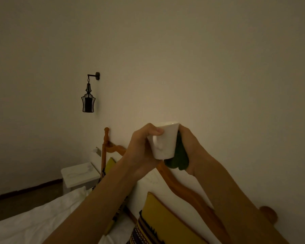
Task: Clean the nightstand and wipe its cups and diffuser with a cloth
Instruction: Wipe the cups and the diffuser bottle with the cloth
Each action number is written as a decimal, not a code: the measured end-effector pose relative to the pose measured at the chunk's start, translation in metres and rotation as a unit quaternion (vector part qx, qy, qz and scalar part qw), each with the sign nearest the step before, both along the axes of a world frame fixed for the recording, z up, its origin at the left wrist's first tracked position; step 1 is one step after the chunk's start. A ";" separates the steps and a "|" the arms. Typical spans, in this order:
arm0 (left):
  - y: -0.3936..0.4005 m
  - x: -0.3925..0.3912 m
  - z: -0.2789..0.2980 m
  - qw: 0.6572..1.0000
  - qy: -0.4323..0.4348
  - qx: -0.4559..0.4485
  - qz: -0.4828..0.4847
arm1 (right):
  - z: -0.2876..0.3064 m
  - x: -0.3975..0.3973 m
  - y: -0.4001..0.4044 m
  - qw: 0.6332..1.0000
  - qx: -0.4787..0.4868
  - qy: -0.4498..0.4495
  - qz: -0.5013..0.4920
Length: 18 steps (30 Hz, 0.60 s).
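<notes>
A white cup with a handle is held up in front of the wall, above the bed. My left hand grips it by the rim, thumb on the rim and fingers curled round the left side. My right hand holds a dark green cloth bunched against the cup's right side and base. A white nightstand stands far off at the left, beyond the bed. No diffuser is in view.
An orange wooden headboard runs along the wall under my arms. Yellow patterned pillows lean on it above white bedding. A black lantern lamp hangs on the wall at the left.
</notes>
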<state>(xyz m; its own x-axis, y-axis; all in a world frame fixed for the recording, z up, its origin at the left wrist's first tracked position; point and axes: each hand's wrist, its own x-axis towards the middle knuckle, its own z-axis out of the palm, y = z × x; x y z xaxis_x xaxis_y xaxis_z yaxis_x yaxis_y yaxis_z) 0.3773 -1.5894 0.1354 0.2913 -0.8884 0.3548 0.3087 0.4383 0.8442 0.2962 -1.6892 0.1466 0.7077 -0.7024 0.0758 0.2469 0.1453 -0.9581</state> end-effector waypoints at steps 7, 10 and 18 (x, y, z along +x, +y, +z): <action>-0.006 0.010 -0.007 1.000 0.016 0.001 -0.010 | -0.016 0.002 0.003 0.967 -0.186 -0.032 -0.171; -0.002 0.016 -0.012 0.999 0.014 -0.013 -0.034 | -0.014 -0.003 0.003 0.942 -0.261 -0.053 -0.203; -0.002 0.018 -0.025 0.993 0.058 -0.090 -0.038 | -0.027 0.014 -0.006 0.991 0.095 -0.070 0.057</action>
<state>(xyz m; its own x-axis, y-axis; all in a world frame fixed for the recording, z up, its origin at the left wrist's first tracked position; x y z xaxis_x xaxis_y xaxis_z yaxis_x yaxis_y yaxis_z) 0.3949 -1.5915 0.1100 0.2751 -0.8340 0.4783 0.4375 0.5516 0.7101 0.3104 -1.6953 0.1192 0.7746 -0.6303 0.0528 0.3479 0.3549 -0.8678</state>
